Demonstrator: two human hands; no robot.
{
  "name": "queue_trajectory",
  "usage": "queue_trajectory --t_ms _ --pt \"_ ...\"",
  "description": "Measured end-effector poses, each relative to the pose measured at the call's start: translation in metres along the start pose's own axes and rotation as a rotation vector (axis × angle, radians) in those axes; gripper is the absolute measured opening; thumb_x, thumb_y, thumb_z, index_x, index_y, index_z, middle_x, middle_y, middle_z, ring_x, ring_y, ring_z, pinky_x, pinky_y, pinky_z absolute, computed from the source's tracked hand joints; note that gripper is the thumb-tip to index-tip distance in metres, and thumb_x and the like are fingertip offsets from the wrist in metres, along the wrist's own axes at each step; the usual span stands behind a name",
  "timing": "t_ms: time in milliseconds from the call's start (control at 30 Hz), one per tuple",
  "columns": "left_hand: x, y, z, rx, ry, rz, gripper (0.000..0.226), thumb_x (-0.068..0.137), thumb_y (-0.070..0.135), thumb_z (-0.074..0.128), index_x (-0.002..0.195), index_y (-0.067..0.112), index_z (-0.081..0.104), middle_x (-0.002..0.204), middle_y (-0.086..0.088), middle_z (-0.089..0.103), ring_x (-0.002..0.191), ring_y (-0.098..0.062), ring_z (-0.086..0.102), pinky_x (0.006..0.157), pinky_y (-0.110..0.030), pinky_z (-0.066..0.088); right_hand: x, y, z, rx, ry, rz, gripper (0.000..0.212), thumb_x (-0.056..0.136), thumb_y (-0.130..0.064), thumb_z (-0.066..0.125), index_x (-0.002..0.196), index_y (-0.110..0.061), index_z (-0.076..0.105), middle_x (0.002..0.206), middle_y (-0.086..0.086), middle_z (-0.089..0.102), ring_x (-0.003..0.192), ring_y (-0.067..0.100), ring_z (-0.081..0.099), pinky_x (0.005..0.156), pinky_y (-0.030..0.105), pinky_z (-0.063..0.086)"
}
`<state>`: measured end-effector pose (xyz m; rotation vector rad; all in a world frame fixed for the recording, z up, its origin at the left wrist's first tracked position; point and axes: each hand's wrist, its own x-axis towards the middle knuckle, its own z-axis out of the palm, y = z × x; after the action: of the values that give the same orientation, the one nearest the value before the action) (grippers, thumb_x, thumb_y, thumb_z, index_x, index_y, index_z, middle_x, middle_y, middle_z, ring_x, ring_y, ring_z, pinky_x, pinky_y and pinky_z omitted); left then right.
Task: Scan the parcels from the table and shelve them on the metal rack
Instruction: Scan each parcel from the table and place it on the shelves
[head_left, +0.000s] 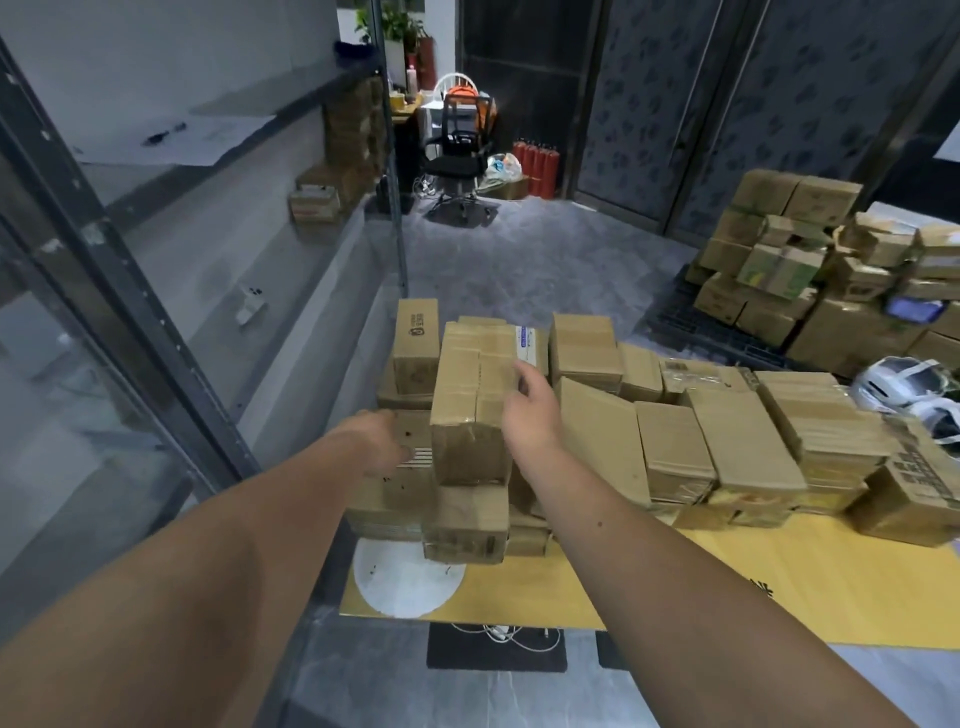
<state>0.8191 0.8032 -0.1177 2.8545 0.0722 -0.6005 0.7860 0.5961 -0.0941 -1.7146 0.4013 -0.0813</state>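
— Grey flooring is seen beyond the tabletop (675, 582), which is covered by a yellow sheet; a metal rack (130, 291) runs along the left, and a few brown boxes (332, 171) are stacked at its far end.

— What is carried by the tabletop?

— Cardboard parcels (727, 447) are stacked across it in rows, some upright, some lying flat. A taller parcel (475, 405), wrapped in clear tape and bearing a white label at its far corner, stands on the pile near the left end.

— How are the hands placed?

— The left hand (382, 441) is laid against the left side of the taller parcel, over a lower box; its fingers are partly hidden, so whether it is gripping cannot be told. The right hand (530, 410) is set against the parcel's right side with fingers relaxed and extended, nothing being clutched.

— Anything further back?

— A black office chair (457, 150) and red cylinders (537, 166) are seen by the dark wall, and another heap of cartons (769, 260) to the right.
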Motion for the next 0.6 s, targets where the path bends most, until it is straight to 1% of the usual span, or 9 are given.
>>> queue_trajectory --t_ms 67,133,167,233,300,367,433,500,600 --pt "0.007 0.001 -0.004 -0.016 -0.007 0.009 0.077 0.098 0.048 0.063 0.162 0.019 0.031 0.16 -0.008 0.04 0.138 -0.029 0.05 0.107 -0.039 0.05 0.002 -0.007 0.0 -0.348 0.046 -0.171 0.05 0.102 -0.003 0.049 0.143 -0.027 0.064 0.153 -0.005 0.053 0.137 0.021 0.053 0.109 0.036 0.05" --pt "0.013 0.003 -0.008 -0.02 -0.013 0.014 0.079 0.099 0.047 0.062 0.164 0.02 0.027 0.166 -0.008 0.033 0.144 -0.03 0.044 0.11 -0.038 0.047 0.001 -0.017 0.004 -0.659 0.039 -0.259 0.042 0.101 -0.01 0.052 0.137 -0.023 0.069 0.149 -0.002 0.055 0.135 0.027 0.051 0.112 0.041 0.047" --pt "0.017 0.003 -0.009 -0.021 -0.016 0.015 0.081 0.099 0.048 0.062 0.165 0.02 0.024 0.169 -0.009 0.028 0.147 -0.03 0.04 0.112 -0.038 0.045 -0.003 -0.024 0.008 -0.746 0.031 -0.245 0.039 0.101 -0.017 0.051 0.136 -0.022 0.069 0.148 0.0 0.055 0.132 0.029 0.05 0.11 0.043 0.047" --pt "0.022 0.003 -0.011 -0.027 -0.013 0.015 0.085 0.098 0.051 0.063 0.166 0.021 0.021 0.17 -0.008 0.024 0.151 -0.031 0.036 0.115 -0.039 0.042 -0.008 -0.035 0.017 -0.832 0.035 -0.169 0.044 0.104 -0.036 0.048 0.143 -0.018 0.061 0.15 0.006 0.051 0.132 0.033 0.049 0.106 0.047 0.046" --pt "0.027 0.002 -0.013 -0.036 -0.015 0.007 0.087 0.097 0.053 0.064 0.166 0.022 0.021 0.17 -0.008 0.025 0.151 -0.032 0.036 0.116 -0.042 0.042 -0.011 -0.039 0.029 -0.927 0.025 -0.1 0.075 0.102 -0.068 0.04 0.155 -0.014 0.044 0.158 0.009 0.042 0.139 0.036 0.044 0.105 0.053 0.044" --pt "0.03 0.001 -0.014 -0.031 -0.015 0.004 0.087 0.097 0.054 0.064 0.166 0.025 0.019 0.171 -0.007 0.023 0.152 -0.032 0.034 0.117 -0.043 0.041 -0.014 -0.039 0.038 -0.994 0.011 -0.06 0.103 0.09 -0.088 0.039 0.16 -0.013 0.032 0.162 0.009 0.034 0.143 0.037 0.04 0.104 0.057 0.043" --pt "0.035 -0.002 -0.013 -0.032 -0.013 0.014 0.087 0.096 0.055 0.065 0.166 0.028 0.021 0.17 -0.008 0.024 0.15 -0.032 0.037 0.116 -0.045 0.042 -0.013 -0.036 0.043 -1.018 0.026 -0.052 0.112 0.082 -0.093 0.045 0.159 -0.013 0.029 0.162 0.01 0.032 0.142 0.037 0.04 0.103 0.057 0.044" --pt "0.039 -0.006 -0.013 -0.042 -0.015 0.018 0.087 0.094 0.056 0.067 0.165 0.031 0.024 0.168 -0.009 0.03 0.145 -0.033 0.044 0.113 -0.047 0.046 -0.011 -0.034 0.045 -1.035 0.047 -0.063 0.115 0.078 -0.093 0.053 0.158 -0.014 0.028 0.161 0.01 0.032 0.141 0.036 0.04 0.101 0.055 0.046" --pt "0.043 -0.009 -0.012 -0.04 -0.021 0.021 0.085 0.094 0.054 0.068 0.164 0.028 0.027 0.164 -0.01 0.036 0.141 -0.032 0.047 0.111 -0.046 0.048 -0.009 -0.035 0.047 -1.029 0.041 -0.048 0.108 0.078 -0.083 0.064 0.155 -0.017 0.029 0.157 0.01 0.033 0.138 0.036 0.042 0.1 0.052 0.049"
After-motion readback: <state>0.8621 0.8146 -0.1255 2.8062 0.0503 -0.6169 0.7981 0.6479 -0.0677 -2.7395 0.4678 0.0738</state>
